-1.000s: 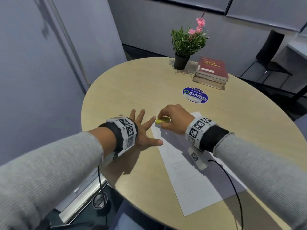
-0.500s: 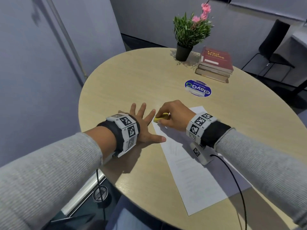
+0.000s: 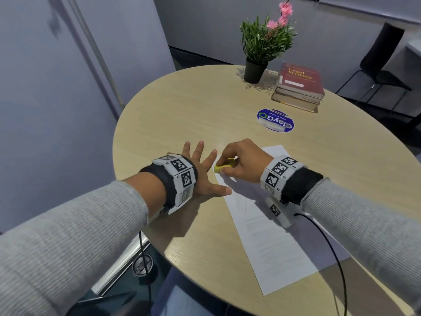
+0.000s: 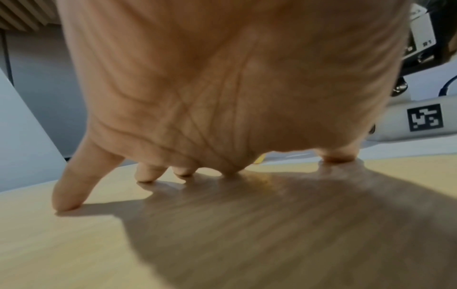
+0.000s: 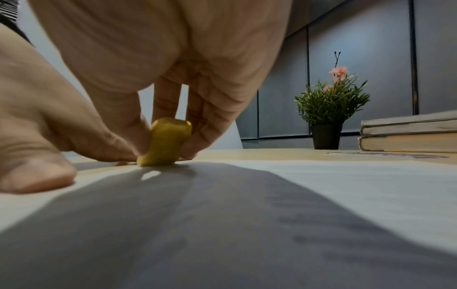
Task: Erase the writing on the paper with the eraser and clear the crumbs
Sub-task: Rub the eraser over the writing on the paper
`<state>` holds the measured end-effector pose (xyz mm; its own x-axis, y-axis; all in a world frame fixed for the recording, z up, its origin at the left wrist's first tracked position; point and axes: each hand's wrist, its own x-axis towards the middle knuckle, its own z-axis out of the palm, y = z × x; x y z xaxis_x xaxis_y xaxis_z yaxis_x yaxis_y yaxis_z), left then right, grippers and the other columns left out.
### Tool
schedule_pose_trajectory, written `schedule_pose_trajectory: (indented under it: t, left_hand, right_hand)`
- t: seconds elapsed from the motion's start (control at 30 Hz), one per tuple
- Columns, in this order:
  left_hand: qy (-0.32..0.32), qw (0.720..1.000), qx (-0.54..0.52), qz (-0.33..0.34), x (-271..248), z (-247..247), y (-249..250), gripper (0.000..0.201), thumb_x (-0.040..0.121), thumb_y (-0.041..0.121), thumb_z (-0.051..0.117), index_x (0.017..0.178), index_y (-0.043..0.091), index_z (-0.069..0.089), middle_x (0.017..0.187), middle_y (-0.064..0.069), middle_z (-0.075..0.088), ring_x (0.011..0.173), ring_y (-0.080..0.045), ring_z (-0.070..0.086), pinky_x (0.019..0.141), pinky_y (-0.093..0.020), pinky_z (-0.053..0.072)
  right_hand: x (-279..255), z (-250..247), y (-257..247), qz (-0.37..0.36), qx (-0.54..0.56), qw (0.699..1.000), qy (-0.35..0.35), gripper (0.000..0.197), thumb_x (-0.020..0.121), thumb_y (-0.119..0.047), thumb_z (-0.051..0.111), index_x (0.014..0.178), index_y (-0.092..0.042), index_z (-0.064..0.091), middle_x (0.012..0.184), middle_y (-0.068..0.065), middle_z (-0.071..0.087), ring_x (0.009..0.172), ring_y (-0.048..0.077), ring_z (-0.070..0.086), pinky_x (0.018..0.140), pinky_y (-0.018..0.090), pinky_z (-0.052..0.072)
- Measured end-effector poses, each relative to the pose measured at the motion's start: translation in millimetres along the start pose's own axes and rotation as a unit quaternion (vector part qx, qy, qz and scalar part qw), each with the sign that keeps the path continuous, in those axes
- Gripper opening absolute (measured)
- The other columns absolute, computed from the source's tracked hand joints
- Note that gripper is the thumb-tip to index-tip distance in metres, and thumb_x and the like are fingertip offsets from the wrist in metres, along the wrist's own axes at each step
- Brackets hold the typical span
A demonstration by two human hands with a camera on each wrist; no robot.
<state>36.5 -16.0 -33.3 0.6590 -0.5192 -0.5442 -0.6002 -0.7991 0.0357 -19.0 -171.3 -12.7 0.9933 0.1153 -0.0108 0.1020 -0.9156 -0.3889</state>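
A white sheet of paper (image 3: 268, 238) with faint printed lines lies on the round wooden table (image 3: 182, 115). My right hand (image 3: 239, 161) pinches a yellow eraser (image 3: 224, 165) between thumb and fingers and presses its lower end onto the paper's far left corner. In the right wrist view the eraser (image 5: 165, 142) stands tilted on the paper (image 5: 321, 185). My left hand (image 3: 202, 172) lies spread flat on the table beside the sheet, its thumb reaching the paper's left edge. The left wrist view shows the left hand (image 4: 197, 168) with its fingertips (image 4: 65, 201) pressed on the wood. No crumbs are visible.
A potted plant (image 3: 262, 46) with pink flowers stands at the table's far side, with a stack of books (image 3: 298, 87) to its right. A round blue sticker (image 3: 275, 120) lies between them and my hands. A black chair (image 3: 382, 65) stands behind the table. Cables hang from both wrists.
The eraser in my right hand has shifted slightly left toward the paper's corner. The left hand stays spread in place. The head view has tilted a little.
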Motion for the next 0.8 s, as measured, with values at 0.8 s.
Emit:
schedule_pose_trajectory:
  t: [0.8]
  left_hand:
    - [0.029,1.000,0.005,-0.002,-13,1,5,0.115,0.072,0.094,0.032,0.152,0.035,-0.027,0.161,0.000,-0.030,0.150,-0.038,-0.017,0.114,-0.066,0.012]
  right_hand:
    - [4,-2,4,0.086,0.039,0.992,0.089,0.018,0.082,-0.026,0.067,0.095,-0.016,0.074,0.089,0.005,0.072,0.082,0.018,0.062,0.078,0.031,0.051]
